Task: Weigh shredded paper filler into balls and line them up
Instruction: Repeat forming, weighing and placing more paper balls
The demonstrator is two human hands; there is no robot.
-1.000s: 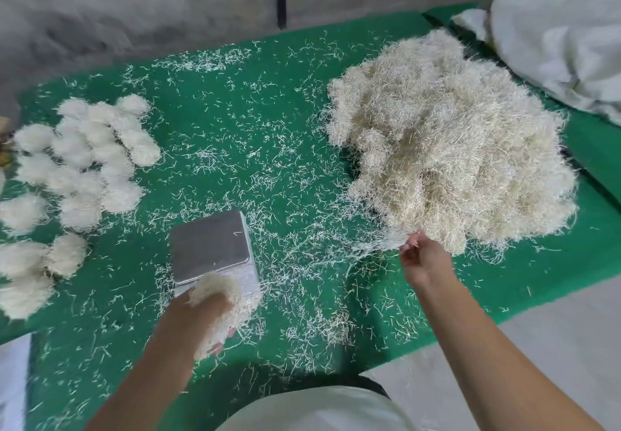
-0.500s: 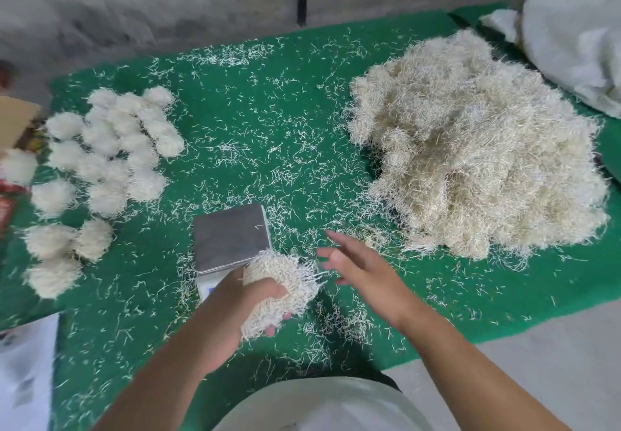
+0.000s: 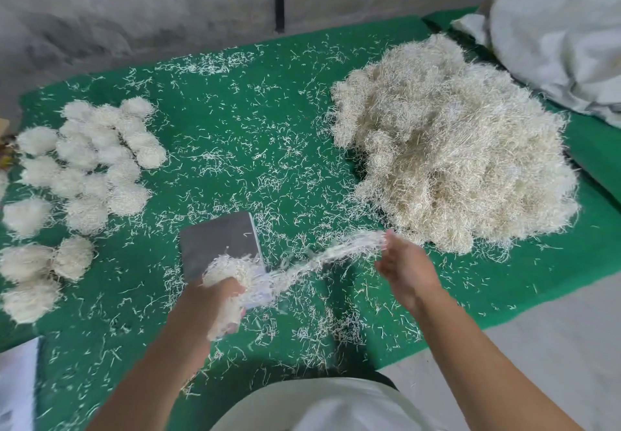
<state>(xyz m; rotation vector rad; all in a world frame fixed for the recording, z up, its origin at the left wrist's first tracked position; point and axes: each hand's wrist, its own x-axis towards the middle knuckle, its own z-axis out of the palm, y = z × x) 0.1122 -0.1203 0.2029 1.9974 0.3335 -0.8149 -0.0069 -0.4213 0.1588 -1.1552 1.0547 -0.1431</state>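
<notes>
My left hand [image 3: 215, 299] grips a clump of cream shredded paper [image 3: 232, 271] just in front of the small scale with a steel plate [image 3: 218, 239]. A blurred strand of filler [image 3: 336, 252] stretches from that clump to my right hand [image 3: 401, 269], which pinches its far end near the foot of the big loose heap of shredded paper [image 3: 450, 168]. Several finished paper balls [image 3: 100, 158] lie in rows on the left of the green mat [image 3: 235, 121].
Loose shreds are scattered all over the mat. A white cloth or sack [image 3: 564, 41] lies at the back right, white paper [image 3: 16, 383] at the near left corner. A grey wall runs behind, and grey floor [image 3: 537, 346] shows at the right front.
My right hand went from the heap's edge to the clump in my left hand, then pulled back to the right, drawing a strand out of it. My left hand stayed by the scale.
</notes>
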